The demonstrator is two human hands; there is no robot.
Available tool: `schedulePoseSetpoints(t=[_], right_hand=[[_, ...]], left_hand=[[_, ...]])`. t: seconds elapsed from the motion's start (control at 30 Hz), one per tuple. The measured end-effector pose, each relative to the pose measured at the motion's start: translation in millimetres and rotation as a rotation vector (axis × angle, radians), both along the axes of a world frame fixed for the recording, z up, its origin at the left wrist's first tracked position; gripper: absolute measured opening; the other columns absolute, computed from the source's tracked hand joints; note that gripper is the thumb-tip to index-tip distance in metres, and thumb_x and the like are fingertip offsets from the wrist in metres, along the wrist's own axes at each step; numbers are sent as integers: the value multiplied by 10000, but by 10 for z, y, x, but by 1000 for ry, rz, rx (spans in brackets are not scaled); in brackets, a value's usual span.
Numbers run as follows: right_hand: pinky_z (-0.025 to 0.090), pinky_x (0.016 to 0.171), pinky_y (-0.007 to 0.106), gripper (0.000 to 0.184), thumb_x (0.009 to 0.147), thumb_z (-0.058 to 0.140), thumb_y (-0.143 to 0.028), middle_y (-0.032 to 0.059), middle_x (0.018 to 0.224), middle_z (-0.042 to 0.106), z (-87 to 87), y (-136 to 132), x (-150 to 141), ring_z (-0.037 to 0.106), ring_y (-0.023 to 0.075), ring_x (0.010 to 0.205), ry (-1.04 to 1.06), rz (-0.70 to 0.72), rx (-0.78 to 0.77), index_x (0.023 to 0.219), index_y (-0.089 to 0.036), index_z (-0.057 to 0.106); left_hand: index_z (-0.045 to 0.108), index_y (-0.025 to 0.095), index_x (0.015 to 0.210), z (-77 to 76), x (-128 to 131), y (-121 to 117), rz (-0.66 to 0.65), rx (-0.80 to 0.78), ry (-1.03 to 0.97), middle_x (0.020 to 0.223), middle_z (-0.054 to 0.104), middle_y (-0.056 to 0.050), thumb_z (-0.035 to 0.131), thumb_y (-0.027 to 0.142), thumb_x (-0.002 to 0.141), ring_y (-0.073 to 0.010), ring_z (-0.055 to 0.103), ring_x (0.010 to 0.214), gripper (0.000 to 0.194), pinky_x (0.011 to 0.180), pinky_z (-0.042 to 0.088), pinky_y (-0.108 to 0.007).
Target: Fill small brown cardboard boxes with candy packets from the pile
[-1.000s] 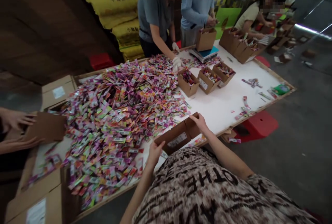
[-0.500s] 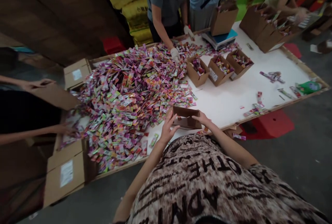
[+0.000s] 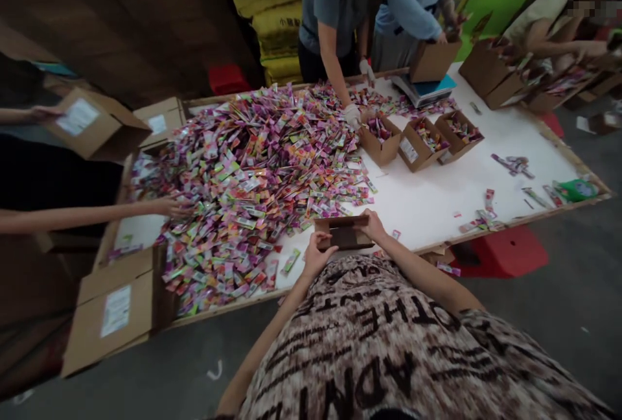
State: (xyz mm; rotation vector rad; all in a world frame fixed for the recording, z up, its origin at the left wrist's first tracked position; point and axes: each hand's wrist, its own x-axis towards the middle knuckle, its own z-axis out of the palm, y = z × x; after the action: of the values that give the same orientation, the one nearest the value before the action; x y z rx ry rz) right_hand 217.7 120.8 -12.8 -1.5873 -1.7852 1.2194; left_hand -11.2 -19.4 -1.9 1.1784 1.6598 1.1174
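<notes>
Close to my body, at the table's near edge, I hold a small brown cardboard box (image 3: 343, 238) with its open side facing up. My left hand (image 3: 318, 253) grips its left end, thumb and fingers on the wall. On the right end my right hand (image 3: 373, 228) pinches the cardboard near the upper corner. No packets show inside, though the inside is dark. A wide heap of small, colourful snack packets (image 3: 253, 174) spreads to the left and beyond the box. A loose green packet (image 3: 290, 262) lies beside my left hand.
Three small boxes of packets, including the middle box (image 3: 422, 142), stand across the white table (image 3: 398, 203). Co-workers stand at the far side and left. Larger cartons (image 3: 116, 313) sit at the left end. A red stool (image 3: 518, 253) is below the right edge.
My hands have shifted on the small box, which now looks squarer. At left, a co-worker's carton has turned and lifted, and their other hand reaches into the heap. A gloved hand moved to a filled box.
</notes>
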Motion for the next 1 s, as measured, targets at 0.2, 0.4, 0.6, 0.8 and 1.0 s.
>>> schedulePoseSetpoints(t=[0.2, 0.4, 0.6, 0.8, 1.0], right_hand=[[476, 1049, 497, 316, 748, 806, -360, 104, 1129, 720, 153, -62, -22, 611, 302, 1133, 22, 191, 165, 1027, -224, 752], [427, 1159, 539, 331, 849, 760, -434, 85, 1228, 741, 281, -320, 151, 634, 306, 1241, 95, 573, 225, 1142, -281, 779], [494, 1106, 557, 194, 930, 664, -370, 102, 1230, 742, -94, -441, 227, 597, 288, 1315, 139, 617, 253, 1009, -267, 808], [420, 1134, 632, 215, 918, 661, -290, 116, 1282, 718, -170, -415, 244, 561, 327, 1352, 39, 657, 355, 1085, -252, 790], [503, 1082, 544, 167, 864, 733, -392, 104, 1126, 774, -62, -186, 217, 648, 312, 1228, 262, 505, 91, 930, -268, 822]], left_hand=[[382, 185, 1546, 60, 27, 146, 126, 124, 301, 1484, 391, -221, 787, 430, 781, -378, 407, 1397, 900, 1149, 364, -560], [657, 301, 1335, 86, 15, 166, -135, 141, 659, 1581, 399, -151, 655, 270, 902, -436, 240, 1513, 434, 1189, 123, -728], [727, 205, 1025, 22, -31, 341, -594, 289, 750, 1214, 657, -147, 453, 210, 997, -284, 534, 1261, 275, 1183, 321, -551], [706, 188, 1089, 85, 6, 580, -701, 205, 839, 1265, 618, -194, 591, 196, 894, -343, 531, 1231, 227, 1115, 341, -573], [425, 232, 1550, 162, 21, 630, -941, 195, 802, 1636, 292, -252, 924, 399, 578, -475, 244, 1503, 1105, 1191, 125, -669]])
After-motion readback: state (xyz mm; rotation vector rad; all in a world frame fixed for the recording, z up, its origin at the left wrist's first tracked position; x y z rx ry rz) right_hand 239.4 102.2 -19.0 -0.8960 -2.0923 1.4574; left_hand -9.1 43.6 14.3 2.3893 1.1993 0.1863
